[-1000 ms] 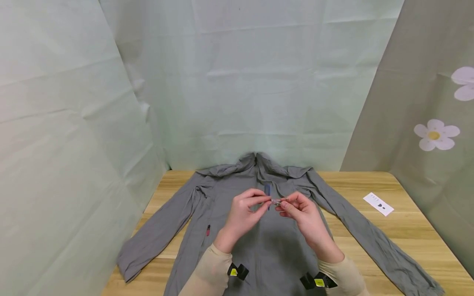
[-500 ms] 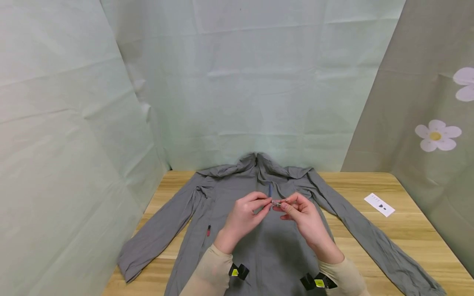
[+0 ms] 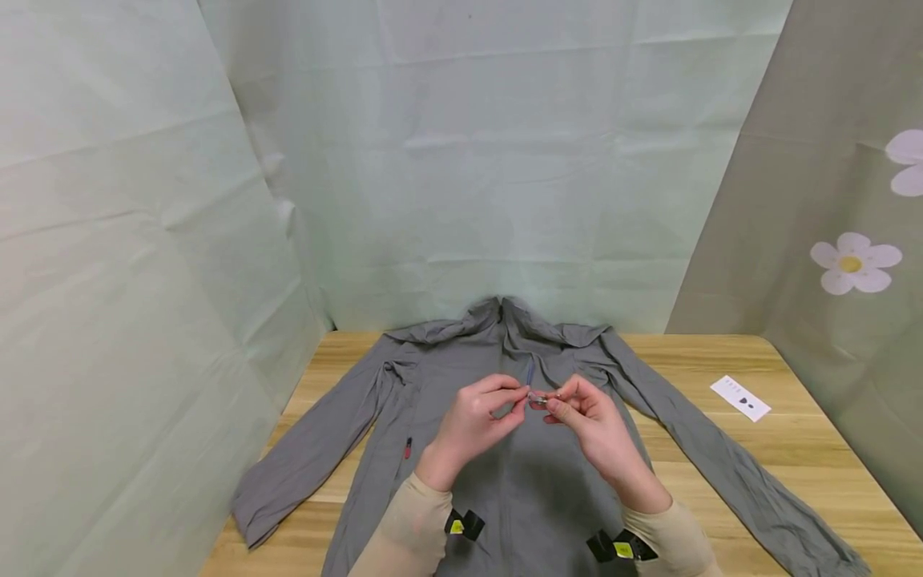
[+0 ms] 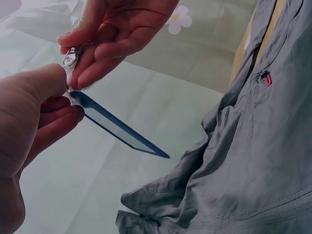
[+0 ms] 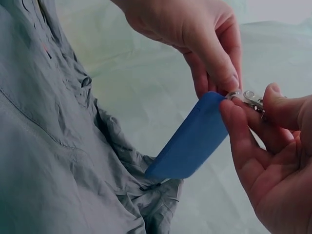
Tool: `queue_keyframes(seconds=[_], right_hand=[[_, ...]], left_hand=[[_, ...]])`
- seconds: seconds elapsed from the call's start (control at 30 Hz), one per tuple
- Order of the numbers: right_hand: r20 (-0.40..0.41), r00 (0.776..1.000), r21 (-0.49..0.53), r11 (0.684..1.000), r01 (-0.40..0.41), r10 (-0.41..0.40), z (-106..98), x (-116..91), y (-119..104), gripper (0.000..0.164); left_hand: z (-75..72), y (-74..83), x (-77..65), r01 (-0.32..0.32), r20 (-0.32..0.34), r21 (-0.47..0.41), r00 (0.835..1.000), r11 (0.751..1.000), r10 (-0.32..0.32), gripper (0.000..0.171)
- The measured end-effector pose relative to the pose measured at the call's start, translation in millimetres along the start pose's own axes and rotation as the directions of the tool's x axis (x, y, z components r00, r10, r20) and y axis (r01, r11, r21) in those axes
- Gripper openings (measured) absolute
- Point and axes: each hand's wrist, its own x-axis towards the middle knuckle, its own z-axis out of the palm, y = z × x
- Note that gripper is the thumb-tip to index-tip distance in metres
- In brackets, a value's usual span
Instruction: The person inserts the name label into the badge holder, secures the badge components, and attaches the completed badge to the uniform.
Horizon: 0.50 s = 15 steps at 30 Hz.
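Note:
A blue badge holder point(image 5: 192, 139) hangs between the hands above a grey jacket point(image 3: 469, 369) spread out with its sleeves apart. At its top is a short clear strap with a metal clip point(image 4: 71, 58). My left hand point(image 3: 472, 421) pinches the holder's top end by the strap. With thumb and fingers, my right hand point(image 3: 594, 425) grips the metal clip. In the head view the holder shows nearly edge-on, as a thin blue strip. The fingertips partly hide the strap.
The jacket lies on a wooden table point(image 3: 671, 457). A white card point(image 3: 740, 398) with dark marks lies to the right of the jacket. Pale cloth walls point(image 3: 461, 176) stand behind and at the sides. A small red zipper pull point(image 3: 408, 447) shows on the jacket.
The blue badge holder has turned and tilted slightly to the right, showing a narrower strip in the head view. Both hands stay in nearly the same place.

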Motion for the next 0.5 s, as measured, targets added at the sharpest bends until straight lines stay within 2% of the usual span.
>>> queue_keyframes(seconds=[0.27,0.5], right_hand=[[0.046,0.997,-0.015,0.998,0.062,-0.062,-2.2,-0.4,1.5,0.015],[0.063,0.994,-0.014,0.996,0.089,-0.088,-4.0,-0.6,1.5,0.013]], left_hand=[[-0.9,-3.5,-0.4,-0.046,-0.028,-0.026,0.999,0.999,0.046,0.025],[-0.9,-6.2,-0.3,-0.062,-0.040,-0.077,0.997,0.995,0.059,0.019]])
